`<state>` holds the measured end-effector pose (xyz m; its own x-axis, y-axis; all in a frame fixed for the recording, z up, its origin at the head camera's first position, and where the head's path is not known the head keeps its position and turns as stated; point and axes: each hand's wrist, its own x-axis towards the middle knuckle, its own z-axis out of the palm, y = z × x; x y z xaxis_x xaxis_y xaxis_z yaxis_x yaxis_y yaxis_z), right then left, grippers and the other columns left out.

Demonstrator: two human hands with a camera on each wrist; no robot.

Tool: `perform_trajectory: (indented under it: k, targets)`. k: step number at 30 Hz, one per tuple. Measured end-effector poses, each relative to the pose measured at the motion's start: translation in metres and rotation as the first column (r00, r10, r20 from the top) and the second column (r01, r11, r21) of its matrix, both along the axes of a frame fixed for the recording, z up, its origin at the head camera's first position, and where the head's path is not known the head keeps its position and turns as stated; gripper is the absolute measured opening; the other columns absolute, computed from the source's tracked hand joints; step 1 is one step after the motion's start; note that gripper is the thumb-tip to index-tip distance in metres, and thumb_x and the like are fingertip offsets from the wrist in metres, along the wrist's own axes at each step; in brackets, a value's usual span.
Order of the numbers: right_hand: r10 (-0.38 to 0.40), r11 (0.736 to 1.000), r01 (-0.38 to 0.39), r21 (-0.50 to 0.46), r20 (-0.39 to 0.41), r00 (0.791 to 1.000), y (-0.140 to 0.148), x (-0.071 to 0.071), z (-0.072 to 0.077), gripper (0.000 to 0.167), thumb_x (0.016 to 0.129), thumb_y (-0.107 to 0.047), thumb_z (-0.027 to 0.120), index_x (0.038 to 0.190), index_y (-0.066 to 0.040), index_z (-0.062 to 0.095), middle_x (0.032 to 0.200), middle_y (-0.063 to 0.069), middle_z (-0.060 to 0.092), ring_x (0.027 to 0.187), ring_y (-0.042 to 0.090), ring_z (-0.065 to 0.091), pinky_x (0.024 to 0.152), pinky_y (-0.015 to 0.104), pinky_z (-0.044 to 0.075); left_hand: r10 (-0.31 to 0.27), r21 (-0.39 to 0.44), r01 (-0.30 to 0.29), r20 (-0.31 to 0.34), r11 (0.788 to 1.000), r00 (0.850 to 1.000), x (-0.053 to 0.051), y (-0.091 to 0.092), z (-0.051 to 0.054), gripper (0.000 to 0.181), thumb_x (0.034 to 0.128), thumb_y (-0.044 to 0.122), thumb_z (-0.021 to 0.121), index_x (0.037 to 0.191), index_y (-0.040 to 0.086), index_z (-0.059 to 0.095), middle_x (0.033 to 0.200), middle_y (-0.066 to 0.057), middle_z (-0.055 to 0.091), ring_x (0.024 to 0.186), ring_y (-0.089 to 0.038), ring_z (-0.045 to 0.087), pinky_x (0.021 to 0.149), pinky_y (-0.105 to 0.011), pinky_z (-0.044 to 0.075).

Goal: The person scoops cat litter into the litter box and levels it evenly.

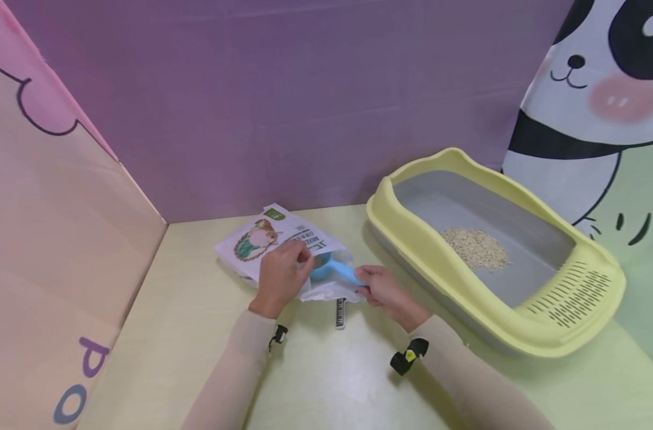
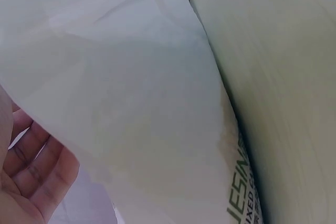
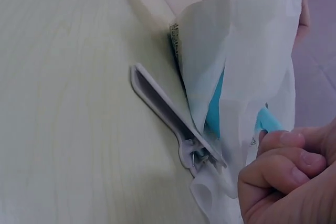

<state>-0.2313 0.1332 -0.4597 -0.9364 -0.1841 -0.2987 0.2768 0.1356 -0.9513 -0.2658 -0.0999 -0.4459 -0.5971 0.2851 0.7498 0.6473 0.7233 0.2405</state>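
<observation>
A white printed bag (image 1: 283, 236) of what looks like pet litter lies on its side, its mouth facing right. My left hand (image 1: 284, 272) grips the upper edge of that mouth; in the left wrist view, the bag's white film (image 2: 142, 103) hides part of the left hand (image 2: 39, 169). My right hand (image 1: 386, 289) holds a light blue scoop (image 1: 345, 272) by its handle, with the scoop's head inside the mouth. In the right wrist view, curled fingers (image 3: 283, 169) wrap the handle, and paper covers most of the scoop (image 3: 269, 120).
A yellow-rimmed grey litter box (image 1: 412, 257) stands at the right, with a pile of pale pellets (image 1: 477, 248) on its floor. A bag clip (image 3: 163, 106) lies on the table (image 1: 310, 382) beside the bag's mouth. Purple cloth (image 1: 251, 107) hangs behind.
</observation>
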Motion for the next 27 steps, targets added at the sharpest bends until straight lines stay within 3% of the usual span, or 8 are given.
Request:
perform_trajectory:
  k: [10, 19, 27]
  targets:
    - [-0.018, 1.000, 0.018, 0.019, -0.015, 1.000, 0.003, 0.000, -0.001, 0.028, 0.110, -0.022, 0.042, 0.105, -0.001, 0.058, 0.058, -0.006, 0.037, 0.048, 0.008, 0.028, 0.046, 0.020, 0.025, 0.001, -0.008, -0.001, -0.013, 1.000, 1.000, -0.001, 0.000, 0.000, 0.012, 0.0821, 0.011, 0.078, 0.079, 0.009, 0.067, 0.073, -0.003, 0.070, 0.059, -0.014, 0.061, 0.054, -0.027, 0.051]
    - [-0.018, 0.999, 0.019, 0.027, -0.005, 1.000, 0.005, 0.001, -0.001, 0.030, 0.109, -0.022, 0.043, 0.113, 0.001, 0.061, 0.058, -0.006, 0.038, 0.049, 0.007, 0.028, 0.046, 0.019, 0.025, 0.001, -0.012, -0.002, -0.007, 1.000, 1.000, 0.000, 0.000, 0.000, 0.011, 0.0816, 0.009, 0.078, 0.079, 0.008, 0.067, 0.073, -0.004, 0.070, 0.060, -0.016, 0.062, 0.054, -0.027, 0.051]
    - [0.033, 0.999, -0.033, 0.013, -0.021, 0.999, 0.013, 0.009, 0.001, 0.033, 0.110, -0.021, 0.041, 0.117, 0.006, 0.059, 0.060, -0.007, 0.038, 0.048, 0.005, 0.027, 0.046, 0.018, 0.024, 0.017, -0.007, -0.017, 0.011, 1.000, 1.000, 0.001, 0.000, 0.000, 0.010, 0.0822, 0.008, 0.076, 0.078, 0.009, 0.067, 0.074, -0.004, 0.071, 0.060, -0.016, 0.063, 0.054, -0.029, 0.052]
